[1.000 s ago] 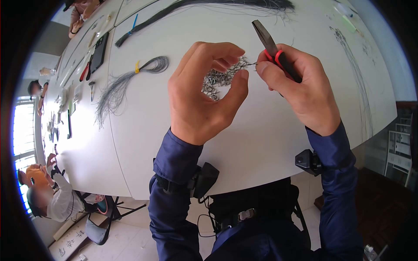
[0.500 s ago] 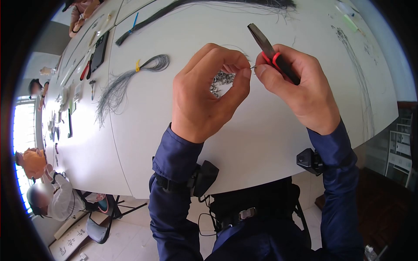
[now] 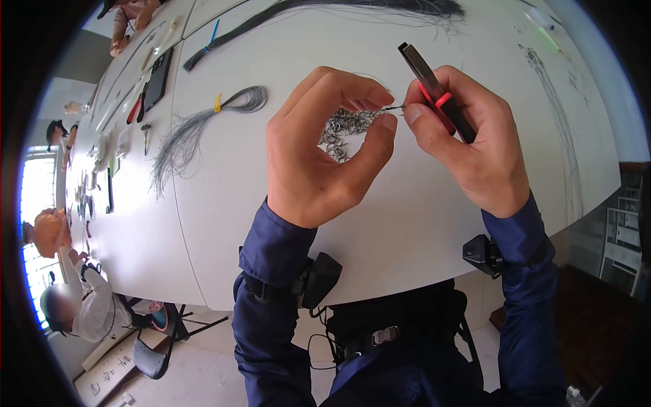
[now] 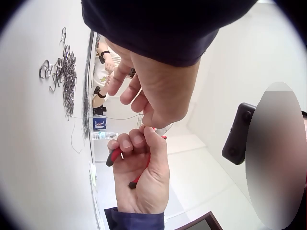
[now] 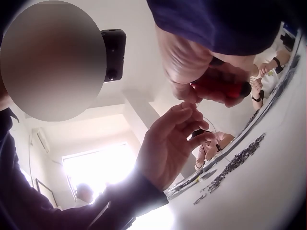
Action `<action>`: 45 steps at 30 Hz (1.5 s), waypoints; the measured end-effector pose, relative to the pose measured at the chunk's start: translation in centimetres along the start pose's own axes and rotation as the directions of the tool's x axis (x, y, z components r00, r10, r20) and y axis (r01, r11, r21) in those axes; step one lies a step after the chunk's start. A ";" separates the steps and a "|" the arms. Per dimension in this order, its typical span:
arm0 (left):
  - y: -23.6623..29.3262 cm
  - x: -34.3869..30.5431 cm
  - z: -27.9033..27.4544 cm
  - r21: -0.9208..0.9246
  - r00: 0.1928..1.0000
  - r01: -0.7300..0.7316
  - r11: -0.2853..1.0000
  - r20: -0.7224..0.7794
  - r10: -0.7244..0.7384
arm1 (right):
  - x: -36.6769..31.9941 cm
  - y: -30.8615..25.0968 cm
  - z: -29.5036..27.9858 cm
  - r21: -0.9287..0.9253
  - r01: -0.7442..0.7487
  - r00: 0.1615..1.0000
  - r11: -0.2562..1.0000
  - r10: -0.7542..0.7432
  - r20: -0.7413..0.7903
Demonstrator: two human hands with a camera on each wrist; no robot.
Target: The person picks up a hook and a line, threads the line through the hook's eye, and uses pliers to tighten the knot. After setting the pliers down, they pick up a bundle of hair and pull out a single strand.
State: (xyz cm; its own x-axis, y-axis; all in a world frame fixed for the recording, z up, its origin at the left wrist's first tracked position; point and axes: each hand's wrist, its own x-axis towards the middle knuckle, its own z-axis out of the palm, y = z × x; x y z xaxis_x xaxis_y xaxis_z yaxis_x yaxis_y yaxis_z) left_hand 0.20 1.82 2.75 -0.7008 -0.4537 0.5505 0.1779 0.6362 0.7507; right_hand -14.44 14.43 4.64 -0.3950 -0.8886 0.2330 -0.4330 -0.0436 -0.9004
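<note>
My right hand [image 3: 468,129] holds red-and-black pliers [image 3: 444,102] in the palm, jaws pointing up and away. Between its thumb and forefinger it also pinches a thin dark wire [image 3: 396,108]; a long tail of it curves off over the table. My left hand [image 3: 325,146] is at the other side of the wire, thumb and forefinger apart in a C right at its end. Beyond the left fingers lies a pile of small bent wire pieces [image 3: 349,123], seen also in the left wrist view as a dark heap [image 4: 68,79].
A wire bundle tied with yellow [image 3: 180,139] and a longer dark bundle [image 3: 271,19] lie on the white table [image 3: 380,224]. Thin long wires [image 3: 559,129] run along the right. Another pair of pliers [image 3: 135,108] and a phone [image 3: 158,74] lie at left, near other people.
The left thumb and forefinger closed together on the wire half a second ago and are apart again now. The right hand has turned the pliers slightly and shifted a little.
</note>
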 end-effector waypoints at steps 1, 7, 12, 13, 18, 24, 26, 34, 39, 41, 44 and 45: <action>-0.2 0.0 0.0 -0.002 1.000 -0.006 1.000 0.002 0.006 | 0.0 0.0 0.0 0.000 0.002 1.000 1.000 -0.002 0.001; -0.2 -0.1 0.1 -0.008 1.000 -0.015 1.000 -0.016 0.015 | 0.0 0.1 0.0 0.012 0.040 0.999 0.999 -0.040 0.003; -0.3 0.1 0.6 -0.030 0.995 -0.033 0.999 -0.097 0.030 | 0.0 0.4 0.0 0.031 0.068 0.998 0.997 -0.068 0.007; -0.1 0.0 0.3 -0.015 0.998 -0.018 1.000 -0.057 0.017 | 0.0 0.2 -0.1 0.028 0.048 0.999 0.998 -0.049 0.009; 0.0 -0.1 0.2 0.047 0.999 0.012 0.999 -0.032 -0.010 | 0.0 0.2 -0.2 0.010 0.002 1.000 1.000 -0.002 0.013; -0.7 -0.2 0.2 0.083 0.991 0.029 0.996 -0.130 -0.019 | -0.4 -0.1 -0.9 -0.156 -0.038 0.999 0.987 0.031 -0.044; -0.7 -0.2 0.2 0.109 0.990 0.012 0.994 -0.143 0.004 | -0.5 0.1 -0.8 -0.188 -0.022 0.999 0.982 0.016 -0.032; -0.8 -0.1 0.3 0.177 0.988 -0.008 0.984 -0.153 0.035 | -0.6 0.2 -0.4 -0.268 -0.006 0.999 0.963 -0.004 -0.034; -0.7 -0.1 0.4 0.190 0.988 -0.014 0.982 -0.150 0.043 | -0.6 0.6 -0.1 -0.268 0.002 0.999 0.963 -0.012 -0.038; -0.8 -0.1 0.4 0.191 0.988 -0.016 0.981 -0.145 0.044 | -0.6 0.4 -0.1 -0.290 -0.013 1.000 0.957 0.005 -0.029; -0.9 -0.2 0.5 0.167 0.989 -0.008 0.986 -0.146 0.033 | -0.7 0.4 0.0 -0.307 -0.018 1.000 0.952 0.011 -0.025; -0.8 -0.2 0.5 0.156 0.989 0.005 0.988 -0.150 0.018 | -0.7 0.4 0.0 -0.310 -0.017 1.000 0.951 0.009 -0.026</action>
State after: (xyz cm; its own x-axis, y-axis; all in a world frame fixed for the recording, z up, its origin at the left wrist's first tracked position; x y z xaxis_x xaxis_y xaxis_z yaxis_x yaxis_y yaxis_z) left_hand -0.17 1.70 1.86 -0.5858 -0.5306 0.6126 0.0642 0.7231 0.6877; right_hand -14.32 15.08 4.12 -0.4197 -0.8769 0.2343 -0.6562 0.1147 -0.7458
